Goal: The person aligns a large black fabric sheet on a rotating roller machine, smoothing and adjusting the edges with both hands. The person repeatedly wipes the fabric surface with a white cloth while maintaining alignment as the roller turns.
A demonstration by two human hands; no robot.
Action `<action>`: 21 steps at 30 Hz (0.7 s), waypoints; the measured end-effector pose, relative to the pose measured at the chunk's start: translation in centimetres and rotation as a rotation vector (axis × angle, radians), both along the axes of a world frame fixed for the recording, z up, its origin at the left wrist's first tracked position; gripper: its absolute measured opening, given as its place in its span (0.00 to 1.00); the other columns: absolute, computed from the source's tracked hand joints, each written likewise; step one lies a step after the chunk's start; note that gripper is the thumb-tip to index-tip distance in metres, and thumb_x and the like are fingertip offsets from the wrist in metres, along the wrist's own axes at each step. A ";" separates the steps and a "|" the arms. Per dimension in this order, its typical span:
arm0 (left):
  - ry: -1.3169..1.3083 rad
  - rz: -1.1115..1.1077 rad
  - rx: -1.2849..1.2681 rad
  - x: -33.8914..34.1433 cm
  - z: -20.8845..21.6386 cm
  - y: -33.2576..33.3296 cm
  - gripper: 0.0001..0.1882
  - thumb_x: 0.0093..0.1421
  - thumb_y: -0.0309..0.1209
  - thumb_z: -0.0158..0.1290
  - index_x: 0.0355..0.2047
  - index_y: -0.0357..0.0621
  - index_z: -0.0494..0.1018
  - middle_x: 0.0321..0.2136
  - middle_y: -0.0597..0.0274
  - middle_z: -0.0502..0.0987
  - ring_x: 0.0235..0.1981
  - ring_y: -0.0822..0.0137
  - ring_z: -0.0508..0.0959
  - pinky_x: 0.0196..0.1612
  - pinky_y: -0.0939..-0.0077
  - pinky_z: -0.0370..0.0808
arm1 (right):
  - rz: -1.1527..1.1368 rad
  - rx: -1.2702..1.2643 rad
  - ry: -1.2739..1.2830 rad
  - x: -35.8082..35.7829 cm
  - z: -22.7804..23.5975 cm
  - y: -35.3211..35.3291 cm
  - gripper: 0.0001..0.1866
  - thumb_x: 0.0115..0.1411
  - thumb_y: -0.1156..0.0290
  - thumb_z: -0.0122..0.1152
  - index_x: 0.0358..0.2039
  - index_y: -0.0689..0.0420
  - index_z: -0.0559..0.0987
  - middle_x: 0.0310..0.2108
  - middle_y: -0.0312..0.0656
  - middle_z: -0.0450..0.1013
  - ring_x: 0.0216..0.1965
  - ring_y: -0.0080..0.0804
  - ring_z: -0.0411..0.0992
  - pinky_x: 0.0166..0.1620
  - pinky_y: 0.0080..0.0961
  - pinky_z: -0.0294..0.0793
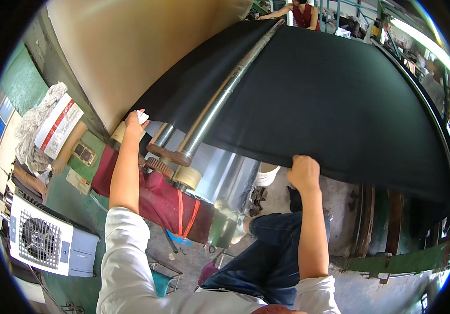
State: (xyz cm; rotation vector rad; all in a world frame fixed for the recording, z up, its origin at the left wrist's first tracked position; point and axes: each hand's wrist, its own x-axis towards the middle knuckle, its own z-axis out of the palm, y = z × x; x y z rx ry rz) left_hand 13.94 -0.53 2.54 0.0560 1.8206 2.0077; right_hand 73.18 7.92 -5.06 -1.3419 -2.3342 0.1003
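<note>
A wide black fabric sheet [329,104] stretches away from me across a machine. My left hand [132,124] is closed at its near left corner, with a small white piece [141,116] showing at the fingers; whether that is paper or cloth I cannot tell. Further right, my right hand [304,171] makes a fist around the near edge of the sheet, its fingertips hidden. Between my hands a long metal roller [225,99] runs over the sheet toward the far side. A large tan sheet or roll [141,47] rises behind my left hand.
A rusty gear [159,167] and a maroon cloth cover [154,201] are at the roller's near end. A person [304,15] reaches to the sheet's far edge. An air cooler [49,235] stands left, a white bucket [266,175] below, a green machine beam [392,263] right.
</note>
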 end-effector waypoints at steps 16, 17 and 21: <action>0.026 -0.538 -0.083 3.4 0.5 0.8 0.17 0.68 0.42 0.44 0.44 0.51 0.79 0.36 0.64 0.77 0.37 0.64 0.73 0.40 0.62 0.76 | -0.283 0.322 0.372 2.9 3.1 0.5 0.17 0.37 0.85 0.61 0.30 0.56 0.78 0.36 0.42 0.73 0.43 0.46 0.69 0.46 0.39 0.69; 0.058 -0.486 -0.057 2.9 0.5 0.5 0.16 0.68 0.41 0.43 0.44 0.51 0.79 0.36 0.63 0.77 0.37 0.63 0.74 0.41 0.60 0.76 | -0.314 0.251 0.306 3.5 2.4 0.9 0.13 0.39 0.83 0.61 0.29 0.57 0.78 0.34 0.45 0.74 0.42 0.47 0.71 0.45 0.40 0.70; 0.042 -0.063 0.019 0.9 1.1 -0.3 0.18 0.69 0.36 0.37 0.44 0.52 0.77 0.41 0.61 0.79 0.40 0.59 0.74 0.46 0.54 0.73 | -0.053 0.002 0.043 1.9 0.5 0.6 0.07 0.43 0.73 0.59 0.23 0.62 0.79 0.28 0.55 0.76 0.33 0.53 0.76 0.37 0.44 0.76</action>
